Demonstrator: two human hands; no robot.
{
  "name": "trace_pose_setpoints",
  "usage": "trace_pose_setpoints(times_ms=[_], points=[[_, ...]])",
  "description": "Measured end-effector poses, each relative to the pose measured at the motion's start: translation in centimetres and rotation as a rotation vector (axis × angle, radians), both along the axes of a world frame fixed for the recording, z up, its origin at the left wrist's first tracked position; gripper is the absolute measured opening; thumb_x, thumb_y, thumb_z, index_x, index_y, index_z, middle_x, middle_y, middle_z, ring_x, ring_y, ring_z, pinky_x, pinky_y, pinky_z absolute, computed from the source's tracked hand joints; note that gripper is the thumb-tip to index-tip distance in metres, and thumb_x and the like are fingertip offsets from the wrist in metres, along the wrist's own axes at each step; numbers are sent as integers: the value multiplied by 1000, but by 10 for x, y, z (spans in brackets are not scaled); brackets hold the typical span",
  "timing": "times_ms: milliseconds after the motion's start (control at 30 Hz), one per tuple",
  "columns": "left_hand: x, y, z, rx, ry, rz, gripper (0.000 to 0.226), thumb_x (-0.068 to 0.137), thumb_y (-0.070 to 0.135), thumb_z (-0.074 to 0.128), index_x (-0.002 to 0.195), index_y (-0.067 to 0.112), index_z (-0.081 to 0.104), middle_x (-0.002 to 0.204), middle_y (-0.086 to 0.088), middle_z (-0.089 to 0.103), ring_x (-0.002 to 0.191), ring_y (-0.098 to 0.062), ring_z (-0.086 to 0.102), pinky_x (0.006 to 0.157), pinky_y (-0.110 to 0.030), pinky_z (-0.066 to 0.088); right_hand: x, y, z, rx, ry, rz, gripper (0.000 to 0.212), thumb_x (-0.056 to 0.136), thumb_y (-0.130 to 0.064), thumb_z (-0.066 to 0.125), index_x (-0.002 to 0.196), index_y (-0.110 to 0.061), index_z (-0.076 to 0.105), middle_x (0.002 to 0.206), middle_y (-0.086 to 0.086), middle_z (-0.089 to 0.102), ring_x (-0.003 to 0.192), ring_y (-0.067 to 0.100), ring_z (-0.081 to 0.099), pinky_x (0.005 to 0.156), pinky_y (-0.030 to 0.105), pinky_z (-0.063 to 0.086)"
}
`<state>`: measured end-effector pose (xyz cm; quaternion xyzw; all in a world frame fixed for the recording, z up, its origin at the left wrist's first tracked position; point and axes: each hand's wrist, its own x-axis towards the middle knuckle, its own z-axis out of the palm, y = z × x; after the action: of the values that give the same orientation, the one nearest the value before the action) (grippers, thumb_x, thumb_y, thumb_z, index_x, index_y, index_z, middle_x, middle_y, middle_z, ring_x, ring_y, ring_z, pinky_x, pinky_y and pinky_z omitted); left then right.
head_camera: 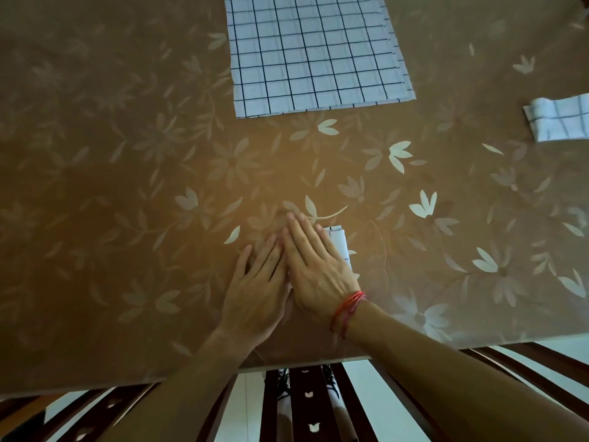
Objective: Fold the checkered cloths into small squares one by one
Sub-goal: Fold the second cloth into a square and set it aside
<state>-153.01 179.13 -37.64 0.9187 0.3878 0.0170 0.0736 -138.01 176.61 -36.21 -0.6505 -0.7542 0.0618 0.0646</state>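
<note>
I see left hand (258,291) and right hand (314,269) flat, fingers (302,237) straight and close together, pressing folded cloth (341,244) at 6 o'clock on tabletop (127,186); flat cloth (312,52) at 12, small cloth (561,118) at 2.

Just the one camera here, riding on the person's head, tilting forward and steeply down over the near edge of the table (111,186). It's sitting close in: the left hand (255,288) and right hand (315,266) are filling the lower middle. The wide lens is bowing that edge, and the top border is clipping the far checkered cloth (312,52).
</note>
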Motion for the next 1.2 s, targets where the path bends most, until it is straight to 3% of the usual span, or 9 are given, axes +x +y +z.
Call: trace_pose_setpoints(times_ms=[100, 233, 400, 533, 700, 833, 900, 1067, 1200], points=[[1, -1, 1, 8, -37, 3, 52, 103, 34, 35, 145, 5, 43, 156, -11, 33, 148, -20, 23, 115, -51, 26, 8, -2, -8, -43, 89, 26, 53, 97, -21, 34, 145, 0, 36, 154, 17, 29, 146, 29, 22, 116, 47, 28], [4, 0, 7, -3, -36, 22, 57, 107, 37, 16, 148, 4, 37, 158, -11, 30, 148, -19, 23, 115, -50, 28, 18, -1, -9, -79, -13, 43, 57, 101, -32, 26, 147, 0, 31, 156, 16, 25, 147, 27, 18, 117, 45, 25], [4, 0, 7, -43, 14, 32, 65, 106, 48, 12, 149, 4, 35, 158, -11, 30, 148, -20, 22, 116, -51, 27, 30, -2, -7, -138, -72, 11, 66, 100, -45, 23, 150, -2, 23, 159, 15, 16, 148, 26, 11, 120, 43, 17], [6, -1, 10, -83, -9, 58, 69, 106, 45, 3, 147, 3, 40, 156, -12, 32, 147, -22, 24, 115, -52, 29, 61, -12, -2, -202, -149, -15, 74, 99, -53, 13, 152, -1, 12, 161, 15, 6, 149, 25, 2, 121, 44, 13], [3, -2, 8, -81, 14, 56, 63, 106, 40, 6, 148, 4, 36, 158, -10, 29, 149, -20, 20, 116, -51, 26, 61, -14, -1, -212, -149, -11, 74, 99, -53, 17, 152, 0, 15, 160, 16, 8, 149, 26, 5, 120, 45, 16], [1, -1, 5, -61, 71, 21, 60, 103, 39, 36, 152, 6, 28, 162, -9, 20, 151, -19, 11, 117, -51, 23, 56, -15, 6, -197, -136, -79, 72, 98, -48, 25, 148, 3, 26, 157, 20, 18, 147, 30, 17, 117, 48, 23], [2, -1, 4, -64, 55, 31, 60, 102, 36, 41, 152, 6, 27, 162, -10, 20, 151, -19, 11, 116, -52, 23, 42, -19, 9, -139, -106, -75, 67, 98, -41, 30, 147, 4, 28, 156, 21, 21, 146, 32, 18, 117, 48, 23], [2, -2, 6, -59, 24, 24, 58, 103, 38, 29, 152, 7, 29, 161, -8, 23, 150, -17, 15, 117, -50, 23, 9, -10, -2, -114, 20, -1, 59, 99, -35, 29, 146, 1, 34, 156, 18, 26, 146, 28, 19, 116, 46, 27], [0, 0, 6, -71, 38, 8, 58, 106, 39, 15, 151, 5, 32, 160, -9, 24, 150, -19, 15, 118, -49, 22, 48, -19, -6, -174, -120, 25, 70, 100, -50, 25, 151, -2, 23, 159, 14, 17, 148, 25, 12, 119, 45, 20]])
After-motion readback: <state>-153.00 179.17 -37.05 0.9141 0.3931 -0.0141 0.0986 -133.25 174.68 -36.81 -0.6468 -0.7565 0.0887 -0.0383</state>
